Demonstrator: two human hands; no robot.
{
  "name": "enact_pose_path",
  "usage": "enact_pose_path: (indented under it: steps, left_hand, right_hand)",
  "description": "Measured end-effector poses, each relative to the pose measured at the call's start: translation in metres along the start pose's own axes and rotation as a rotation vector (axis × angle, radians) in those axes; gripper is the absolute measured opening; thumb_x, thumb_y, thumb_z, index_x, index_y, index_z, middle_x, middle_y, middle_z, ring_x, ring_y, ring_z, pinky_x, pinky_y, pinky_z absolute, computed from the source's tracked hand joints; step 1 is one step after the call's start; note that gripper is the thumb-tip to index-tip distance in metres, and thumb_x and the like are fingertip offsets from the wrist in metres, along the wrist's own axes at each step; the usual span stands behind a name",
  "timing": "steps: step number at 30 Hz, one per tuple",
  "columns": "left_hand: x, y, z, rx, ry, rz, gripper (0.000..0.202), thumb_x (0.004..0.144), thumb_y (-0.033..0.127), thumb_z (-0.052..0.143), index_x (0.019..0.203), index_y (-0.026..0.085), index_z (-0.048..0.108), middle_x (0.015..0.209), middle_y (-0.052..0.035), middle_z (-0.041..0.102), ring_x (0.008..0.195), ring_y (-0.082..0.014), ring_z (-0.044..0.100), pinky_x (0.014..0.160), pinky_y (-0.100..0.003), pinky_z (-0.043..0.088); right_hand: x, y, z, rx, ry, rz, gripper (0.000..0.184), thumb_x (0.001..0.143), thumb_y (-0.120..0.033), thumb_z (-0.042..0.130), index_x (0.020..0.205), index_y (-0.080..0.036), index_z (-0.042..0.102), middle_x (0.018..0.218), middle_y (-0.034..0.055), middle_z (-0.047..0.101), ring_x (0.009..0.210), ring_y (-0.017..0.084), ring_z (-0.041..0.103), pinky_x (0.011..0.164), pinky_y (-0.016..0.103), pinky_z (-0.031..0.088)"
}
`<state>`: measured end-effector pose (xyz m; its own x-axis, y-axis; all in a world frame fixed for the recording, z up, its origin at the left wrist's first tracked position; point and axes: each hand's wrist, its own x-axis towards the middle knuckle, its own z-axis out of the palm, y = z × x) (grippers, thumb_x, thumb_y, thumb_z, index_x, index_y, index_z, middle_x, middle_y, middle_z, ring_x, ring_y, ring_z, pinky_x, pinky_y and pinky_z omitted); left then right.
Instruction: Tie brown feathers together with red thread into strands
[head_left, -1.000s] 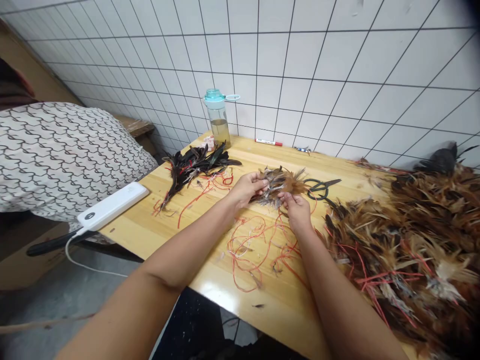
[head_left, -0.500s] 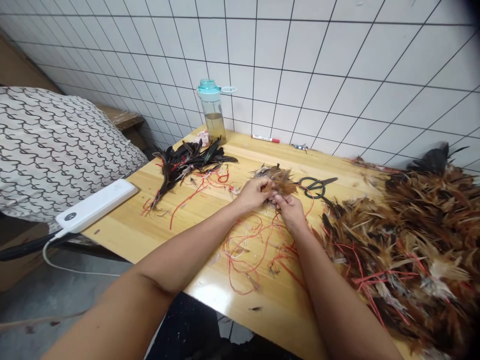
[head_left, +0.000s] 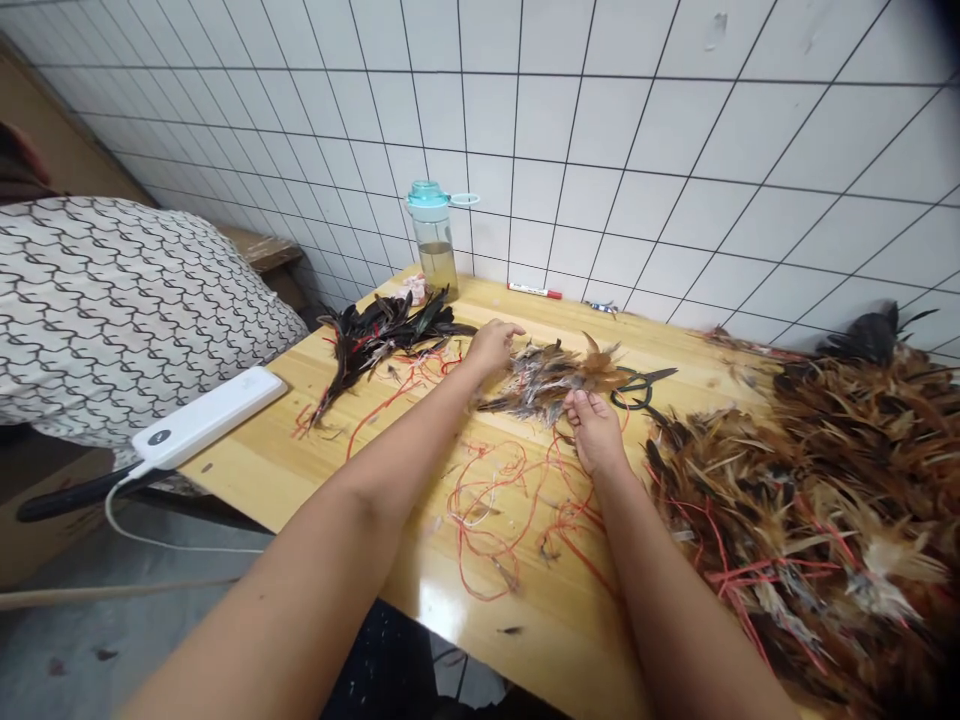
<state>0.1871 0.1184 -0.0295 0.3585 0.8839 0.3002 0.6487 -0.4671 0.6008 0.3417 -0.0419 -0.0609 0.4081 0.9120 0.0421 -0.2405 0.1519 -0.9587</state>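
Note:
My right hand (head_left: 595,428) pinches the lower end of a small bunch of brown feathers (head_left: 598,368), whose tips fan upward. Beneath and left of it lies a loose pile of grey and brown feathers (head_left: 534,380). My left hand (head_left: 493,345) hovers by the pile's upper left side, index finger stretched out to the right and nothing visible in it; its other fingers are partly hidden. Red string (head_left: 480,490) lies in tangled loops below the hands. Black-handled scissors (head_left: 636,388) rest just right of the held bunch.
A large heap of brown feathers (head_left: 840,480) covers the table's right side. Black feathers (head_left: 375,335) lie on the left, before a water bottle (head_left: 436,245). A red-and-white marker (head_left: 534,291) lies near the wall. A white power bank (head_left: 214,410) sits at the left edge. Beside it is a person's patterned clothing (head_left: 135,310).
My left hand has let go of the feathers and moved left, away from my right hand. The right hand keeps the bunch, and the pile beneath shows more. The view has tilted slightly up.

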Motion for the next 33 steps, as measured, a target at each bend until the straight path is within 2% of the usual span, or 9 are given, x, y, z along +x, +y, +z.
enact_pose_path:
  steps: [4,7,11,15,17,19,23,27,33]
  left_hand:
    - [0.015,0.011,0.013,0.022,-0.097,-0.092,0.027,0.088,0.023,0.05,0.104,0.016,0.071,0.096,-0.01,0.071,0.091,-0.0208,0.062,0.086,-0.03,0.045]
    - [0.015,0.023,0.019,0.007,-0.146,-0.065,0.03,0.089,0.036,0.051,0.096,0.016,0.072,0.093,-0.0096,0.072,0.085,-0.0207,0.063,0.079,-0.029,0.046]
    - [-0.005,0.035,0.019,-0.044,-0.281,0.038,0.028,0.087,0.036,0.053,0.094,0.017,0.072,0.093,-0.0061,0.073,0.083,-0.0183,0.063,0.076,-0.026,0.045]
    - [-0.033,0.033,0.006,-0.145,-0.299,-0.017,0.024,0.086,0.03,0.052,0.091,0.016,0.071,0.087,-0.0037,0.072,0.078,-0.0163,0.061,0.074,-0.026,0.046]
    - [-0.042,0.029,-0.005,-0.147,-0.232,-0.054,0.021,0.085,0.027,0.054,0.091,0.016,0.07,0.089,-0.0038,0.072,0.08,-0.0166,0.062,0.076,-0.027,0.046]
    - [-0.049,0.027,-0.017,-0.077,-0.096,-0.062,0.018,0.084,0.024,0.055,0.09,0.017,0.07,0.093,-0.0051,0.071,0.087,-0.0179,0.062,0.081,-0.029,0.046]
    - [-0.056,0.03,-0.029,0.082,0.096,0.037,0.019,0.086,0.023,0.052,0.089,0.018,0.07,0.095,-0.0074,0.069,0.096,-0.0207,0.059,0.089,-0.034,0.045]
    - [-0.058,0.036,-0.022,0.107,0.085,0.152,0.019,0.088,0.027,0.053,0.09,0.018,0.07,0.093,-0.0077,0.068,0.097,-0.0221,0.058,0.09,-0.036,0.045]
    - [-0.05,0.036,0.005,0.166,0.091,0.219,0.024,0.088,0.027,0.056,0.106,0.019,0.07,0.097,-0.0094,0.064,0.097,-0.0227,0.055,0.091,-0.036,0.043]
  right_hand:
    - [0.0,0.0,0.0,0.028,0.0,0.015,0.038,0.063,-0.056,0.077,0.066,-0.021,0.061,0.065,-0.0021,0.058,0.055,0.008,0.043,0.052,0.022,0.038]
    - [0.0,-0.001,0.002,0.024,-0.004,0.015,0.04,0.061,-0.057,0.077,0.065,-0.02,0.061,0.064,-0.0025,0.058,0.055,0.007,0.042,0.053,0.022,0.037]
    - [-0.001,-0.002,0.003,0.06,0.047,0.014,0.041,0.059,-0.058,0.077,0.064,-0.02,0.061,0.065,-0.002,0.058,0.055,0.008,0.042,0.052,0.023,0.036]
    - [0.0,0.0,0.002,0.073,0.062,0.006,0.042,0.057,-0.059,0.077,0.065,-0.02,0.06,0.066,-0.0015,0.057,0.055,0.009,0.041,0.053,0.025,0.035]
    - [0.001,0.002,0.001,0.028,0.059,-0.017,0.042,0.06,-0.059,0.075,0.066,-0.02,0.061,0.066,-0.0011,0.057,0.056,0.01,0.041,0.054,0.026,0.035]
    - [0.001,0.005,0.001,-0.037,0.061,-0.039,0.04,0.064,-0.06,0.072,0.066,-0.02,0.062,0.065,-0.0008,0.057,0.057,0.01,0.041,0.055,0.026,0.035]
    - [0.001,0.009,-0.001,-0.105,0.055,-0.058,0.04,0.069,-0.059,0.068,0.067,-0.02,0.061,0.066,-0.0007,0.057,0.057,0.01,0.042,0.056,0.026,0.035]
    - [0.001,0.009,-0.001,-0.134,0.05,-0.077,0.04,0.071,-0.059,0.066,0.068,-0.02,0.06,0.065,-0.0014,0.056,0.057,0.011,0.043,0.057,0.026,0.036]
    - [0.001,0.008,0.001,-0.141,0.065,-0.063,0.04,0.071,-0.06,0.066,0.068,-0.02,0.06,0.064,-0.0013,0.056,0.056,0.01,0.042,0.056,0.026,0.035]
